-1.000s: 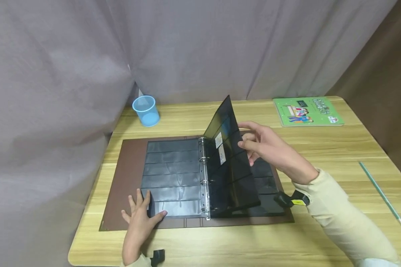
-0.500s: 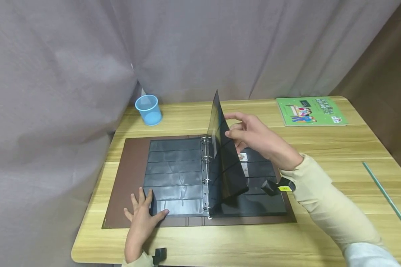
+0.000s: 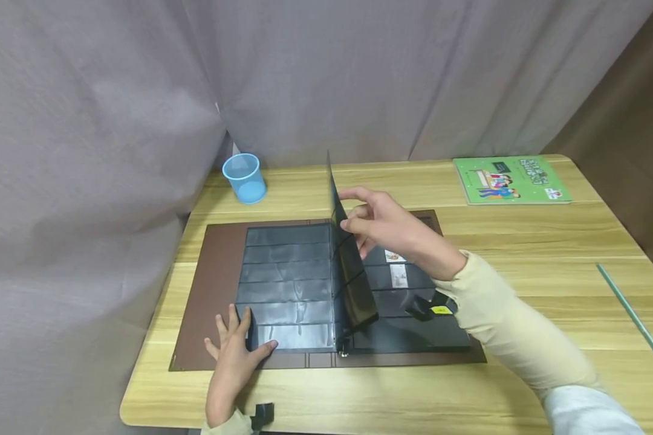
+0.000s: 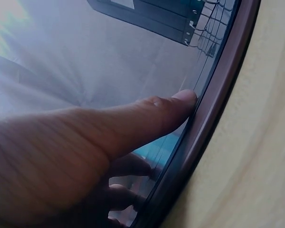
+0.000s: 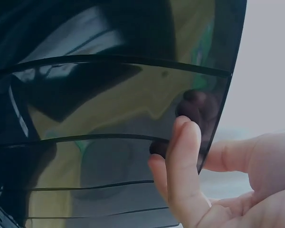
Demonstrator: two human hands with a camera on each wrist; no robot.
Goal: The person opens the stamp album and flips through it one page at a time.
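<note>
Black page (image 3: 354, 278): up on edge, nearly upright along the ring spine (image 3: 343, 350), mid-album, with the brown album (image 3: 209, 272) lying open on the table (image 3: 413, 399).
Right hand (image 3: 389, 226): here's the pinch, and it's a narrow one, digits on both faces of that raised page at its free outer edge. Probably the sensible spot: farthest from the rings, so it should swing easily.
Left hand (image 3: 234, 355): no pinch at all, fingers spread wide over the left cover and the corner of the flat left page (image 3: 288, 272), thumb resting near that page's lower edge. Looks like an anchor, likely so nothing slides or lifts.
White cards (image 3: 399, 276): sitting on the right-hand page (image 3: 413, 335), to the right of the raised one, seemingly held in its pockets.
Blue cup (image 3: 246, 179), green book (image 3: 511, 181), pencil (image 3: 633, 317): all apart from the album, presumably parked there to give it room.
</note>
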